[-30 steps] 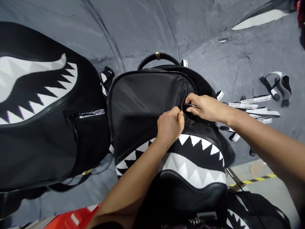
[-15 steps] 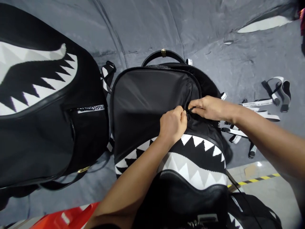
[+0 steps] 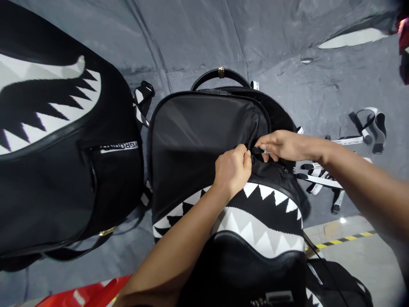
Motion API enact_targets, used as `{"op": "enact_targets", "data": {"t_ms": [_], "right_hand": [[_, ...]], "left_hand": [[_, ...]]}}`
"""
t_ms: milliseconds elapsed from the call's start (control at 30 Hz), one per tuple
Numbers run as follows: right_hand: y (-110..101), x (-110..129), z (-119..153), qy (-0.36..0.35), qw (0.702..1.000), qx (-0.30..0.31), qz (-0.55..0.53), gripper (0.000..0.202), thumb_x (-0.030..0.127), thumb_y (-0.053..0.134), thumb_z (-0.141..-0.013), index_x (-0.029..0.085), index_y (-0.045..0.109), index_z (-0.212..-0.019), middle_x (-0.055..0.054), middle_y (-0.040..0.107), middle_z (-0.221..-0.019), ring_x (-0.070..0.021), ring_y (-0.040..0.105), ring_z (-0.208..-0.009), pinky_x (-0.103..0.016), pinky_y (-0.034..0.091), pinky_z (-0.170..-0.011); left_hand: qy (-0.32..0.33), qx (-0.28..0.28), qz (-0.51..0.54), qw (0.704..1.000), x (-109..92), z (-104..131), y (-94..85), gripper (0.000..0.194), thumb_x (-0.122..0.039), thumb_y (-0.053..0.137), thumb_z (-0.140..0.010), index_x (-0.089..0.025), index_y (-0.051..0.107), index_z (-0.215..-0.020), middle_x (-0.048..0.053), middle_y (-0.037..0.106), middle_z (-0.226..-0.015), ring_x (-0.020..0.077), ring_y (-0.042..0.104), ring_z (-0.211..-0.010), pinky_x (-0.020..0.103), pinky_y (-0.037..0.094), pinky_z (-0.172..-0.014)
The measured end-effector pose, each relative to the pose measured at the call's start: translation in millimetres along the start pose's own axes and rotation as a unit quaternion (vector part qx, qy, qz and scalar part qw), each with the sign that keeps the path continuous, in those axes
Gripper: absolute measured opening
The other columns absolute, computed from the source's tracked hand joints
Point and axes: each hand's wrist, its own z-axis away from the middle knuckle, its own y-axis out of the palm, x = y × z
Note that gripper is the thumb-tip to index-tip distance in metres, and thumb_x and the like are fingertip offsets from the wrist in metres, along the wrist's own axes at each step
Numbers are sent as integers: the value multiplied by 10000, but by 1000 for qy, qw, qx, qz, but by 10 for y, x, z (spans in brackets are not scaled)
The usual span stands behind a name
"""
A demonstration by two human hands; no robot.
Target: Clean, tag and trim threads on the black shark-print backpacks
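Observation:
A black backpack (image 3: 204,128) with a white and grey shark-mouth pattern lies in front of me. My left hand (image 3: 233,170) is closed in a pinch at the right side of its upper panel, gripping the black fabric there. Just to the right, my right hand (image 3: 281,145) pinches a short black-and-white strap (image 3: 260,150) against the bag. The end of that strap between the two hands is partly hidden by my fingers. Above them arches the bag's carry handle (image 3: 234,73), which has a gold-coloured band.
A second shark-mouth backpack (image 3: 47,187) lies at the left. Several loose black-and-white straps (image 3: 322,181) are scattered on the grey cover (image 3: 198,38) at the right. Below right are another black bag (image 3: 338,281) and yellow-black floor tape (image 3: 341,241). Something red (image 3: 92,294) shows at bottom left.
My right hand has shifted slightly right and its lower fingers have spread, showing more of the strap. My left hand keeps its hold in nearly the same place.

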Motion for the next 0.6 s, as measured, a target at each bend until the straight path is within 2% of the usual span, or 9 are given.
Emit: {"op": "enact_targets", "data": {"t_ms": [133,267,333,367,400,467,533,600], "right_hand": [[-129,50,113,-9,994,50,-96,311,291,392,-981,176,675,-924,-52,704,-827,-121,602,-647,-254,472,-635],[-157,51,249,1,990,24,-139,322,317,397,-989,175,674,-1071,-72,725,-948,-138,660,-765,-254,511,-660],[-128,43,310,1,987,6,-158,314,340,425,-981,168,660,-1098,-79,723,-968,-138,666,-769,-255,523,-664],[-107,40,336,-5,985,-2,-172,304,348,446,-975,165,650,-1105,-78,721,-962,-135,664,-751,-255,527,-662],[-83,39,359,-12,982,-8,-189,294,353,466,-967,161,639,-1106,-74,718,-945,-128,658,-721,-253,527,-653],[-28,38,390,-27,974,-17,-222,278,359,493,-959,147,615,-1090,-62,705,-878,-108,627,-637,-239,516,-613],[31,32,407,-37,968,-16,-249,262,353,484,-965,137,589,-1069,-41,680,-800,-89,579,-555,-223,490,-554],[91,18,416,-41,964,-8,-262,257,339,447,-981,136,560,-1091,-16,649,-736,-82,544,-504,-222,467,-516]], "left_hand": [[4,-3,5,1000,5,-2,1,242,-262,462,-921,-212,517,-691,4,561,-573,170,550,-551,289,270,-538],[3,-7,44,999,5,18,-11,243,-268,449,-929,-204,553,-719,4,584,-599,157,563,-566,274,340,-555],[15,-53,103,993,-8,39,-34,171,-268,450,-934,-199,601,-891,14,649,-735,145,600,-640,259,416,-602],[39,-77,132,987,-18,50,-48,179,-272,469,-929,-198,597,-1031,31,677,-868,139,620,-702,253,453,-639],[76,-91,153,981,-31,59,-61,265,-272,495,-920,-205,559,-1169,51,675,-1020,136,634,-778,248,483,-681],[166,-83,165,969,-56,73,-75,413,-249,534,-904,-226,486,-1314,79,602,-1246,145,637,-942,249,519,-770],[223,-61,153,961,-73,77,-62,352,-193,505,-917,-222,548,-1265,74,596,-1266,154,621,-1046,252,522,-853],[232,-70,135,961,-76,77,-26,266,-160,465,-938,-200,627,-1145,60,658,-1146,146,638,-1023,242,518,-876]]}}
